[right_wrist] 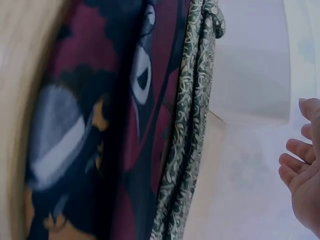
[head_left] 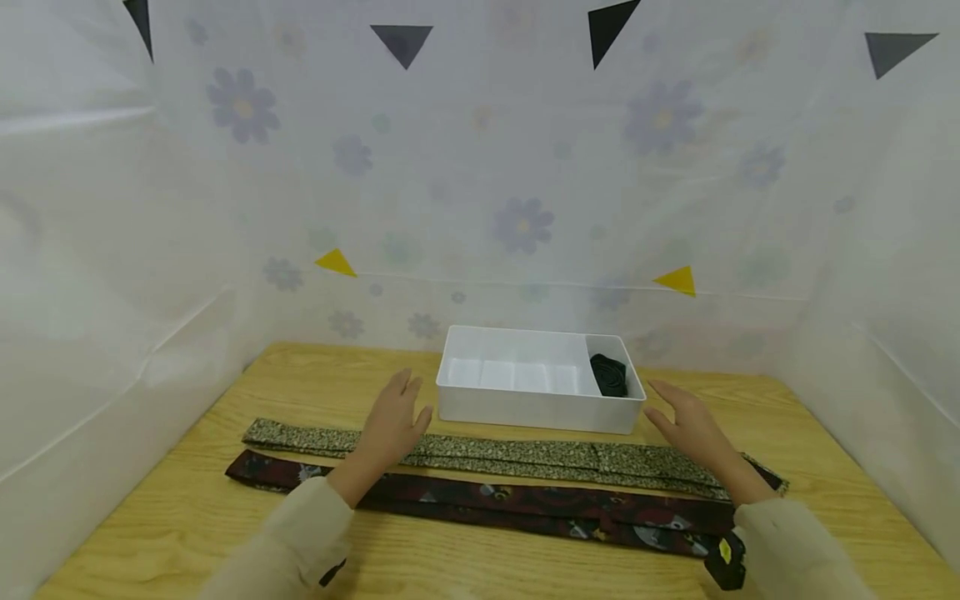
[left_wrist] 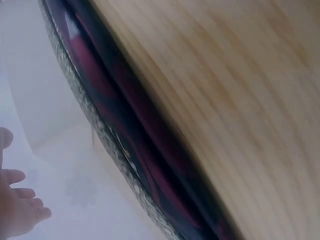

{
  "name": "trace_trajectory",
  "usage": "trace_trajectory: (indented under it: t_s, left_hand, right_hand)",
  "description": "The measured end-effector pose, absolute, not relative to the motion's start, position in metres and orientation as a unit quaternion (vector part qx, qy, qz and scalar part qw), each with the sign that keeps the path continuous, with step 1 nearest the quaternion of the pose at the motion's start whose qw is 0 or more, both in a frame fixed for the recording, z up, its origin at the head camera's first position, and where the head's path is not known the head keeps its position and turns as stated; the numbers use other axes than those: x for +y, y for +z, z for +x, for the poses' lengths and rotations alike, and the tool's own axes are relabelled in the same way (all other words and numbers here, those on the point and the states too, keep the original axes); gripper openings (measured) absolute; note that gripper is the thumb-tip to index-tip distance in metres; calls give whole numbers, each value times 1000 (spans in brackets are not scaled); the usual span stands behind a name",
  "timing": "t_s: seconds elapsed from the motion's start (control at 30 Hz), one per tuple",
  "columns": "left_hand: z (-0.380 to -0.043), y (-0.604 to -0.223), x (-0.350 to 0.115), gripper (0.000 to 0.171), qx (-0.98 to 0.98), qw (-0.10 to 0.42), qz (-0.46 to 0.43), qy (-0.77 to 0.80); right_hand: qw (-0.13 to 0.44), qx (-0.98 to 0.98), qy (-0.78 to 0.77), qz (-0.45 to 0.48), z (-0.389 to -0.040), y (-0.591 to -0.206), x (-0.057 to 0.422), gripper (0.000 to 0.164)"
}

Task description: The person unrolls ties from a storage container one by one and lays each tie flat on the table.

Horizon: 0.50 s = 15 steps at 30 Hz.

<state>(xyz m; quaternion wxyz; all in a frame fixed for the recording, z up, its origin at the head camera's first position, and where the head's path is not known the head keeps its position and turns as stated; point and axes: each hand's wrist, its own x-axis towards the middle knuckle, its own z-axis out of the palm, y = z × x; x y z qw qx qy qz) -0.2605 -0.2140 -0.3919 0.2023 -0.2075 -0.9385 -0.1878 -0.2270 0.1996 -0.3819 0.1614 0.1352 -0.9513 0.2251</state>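
Note:
A white divided box (head_left: 525, 408) stands at the far side of the table. In its narrow right compartment sits a rolled dark necktie (head_left: 609, 375); its wide left part shows bare white. Just off the box's left end, my left hand (head_left: 392, 421) hovers with relaxed fingers, holding nothing. My right hand (head_left: 692, 427) is likewise loose and unladen, beside the right end. Between my arms and the box, a green-gold patterned necktie (head_left: 525, 454) lies folded lengthwise across the table. Nearer me is a dark maroon necktie (head_left: 487, 497) with printed figures, also folded, partly hidden by my left forearm.
The wooden table (head_left: 187, 533) is enclosed by pale plastic sheeting (head_left: 480, 167) with a flower print, at the back and both sides. Black and yellow triangles are on the back sheet. A dark tie end (head_left: 726, 562) lies by my right sleeve.

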Motion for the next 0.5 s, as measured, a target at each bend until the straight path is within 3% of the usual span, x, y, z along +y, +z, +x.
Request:
trace_trajectory:
  t_s: [0.3, 0.5]
  left_hand:
    - [-264, -393, -175, 53, -928, 203, -263, -167]
    - [-270, -394, -152, 60, -942, 151, -272, -125]
  right_hand:
    - [217, -937, 241, 132, -244, -390, 190, 52]
    - [273, -911, 266, 155, -259, -398, 184, 50]
